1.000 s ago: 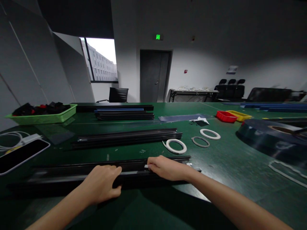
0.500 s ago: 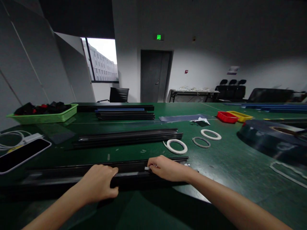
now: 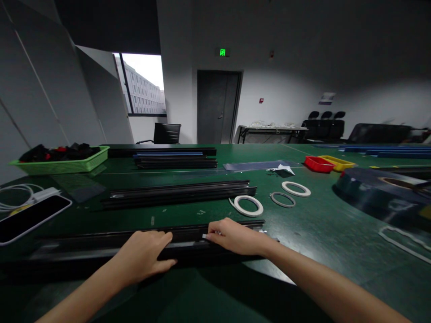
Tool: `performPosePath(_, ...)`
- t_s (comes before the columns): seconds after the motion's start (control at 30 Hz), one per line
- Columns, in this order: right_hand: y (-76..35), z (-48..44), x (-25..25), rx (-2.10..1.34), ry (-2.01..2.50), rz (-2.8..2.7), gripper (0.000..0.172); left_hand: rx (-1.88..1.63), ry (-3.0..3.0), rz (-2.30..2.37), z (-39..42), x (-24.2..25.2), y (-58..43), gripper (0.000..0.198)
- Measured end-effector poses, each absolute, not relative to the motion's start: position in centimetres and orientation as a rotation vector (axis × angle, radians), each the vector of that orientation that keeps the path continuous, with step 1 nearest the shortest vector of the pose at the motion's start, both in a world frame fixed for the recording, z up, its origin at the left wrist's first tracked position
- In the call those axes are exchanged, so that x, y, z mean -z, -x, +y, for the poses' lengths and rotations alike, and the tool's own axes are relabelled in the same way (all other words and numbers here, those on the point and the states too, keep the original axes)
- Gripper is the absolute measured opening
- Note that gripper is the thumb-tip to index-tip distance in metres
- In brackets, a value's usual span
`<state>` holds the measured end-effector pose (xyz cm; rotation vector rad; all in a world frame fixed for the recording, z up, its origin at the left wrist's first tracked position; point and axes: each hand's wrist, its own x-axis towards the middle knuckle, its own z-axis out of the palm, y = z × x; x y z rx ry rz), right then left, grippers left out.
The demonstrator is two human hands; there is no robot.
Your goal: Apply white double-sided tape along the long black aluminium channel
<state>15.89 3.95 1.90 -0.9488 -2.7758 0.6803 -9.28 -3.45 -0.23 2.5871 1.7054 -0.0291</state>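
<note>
A long black rail (image 3: 84, 244) lies across the near edge of the green table (image 3: 313, 229). My left hand (image 3: 143, 258) rests flat on top of it, fingers stretched to the right, holding it down. My right hand (image 3: 232, 235) sits on the rail further right, fingertips pinched on a small white strip (image 3: 204, 236) stuck to the rail. What else the fingers cover is hidden.
A second stack of black rails (image 3: 178, 193) lies beyond, more rails (image 3: 175, 159) further back. Three white tape rings (image 3: 247, 205) sit to the right. A phone (image 3: 28, 217) and a green basket (image 3: 60, 163) are at left; red (image 3: 317, 164) and yellow trays and a big dark roll (image 3: 384, 190) at right.
My left hand has slid a little to the right along the rail and its fingers have flattened out. My right hand keeps its pinch on the white strip.
</note>
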Motion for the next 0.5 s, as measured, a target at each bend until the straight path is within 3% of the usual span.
performPosePath(0.33,-15.42,3.08,-2.47,-0.191,1.105,-2.898,0.036,0.033,-2.676,1.527,-3.05,0.87,9.61,0.027)
performPosePath(0.5,-15.44,3.47,-2.56,-0.117,1.119,-2.891,0.039,0.040,-2.692,1.536,-3.15,0.77,9.53,0.028)
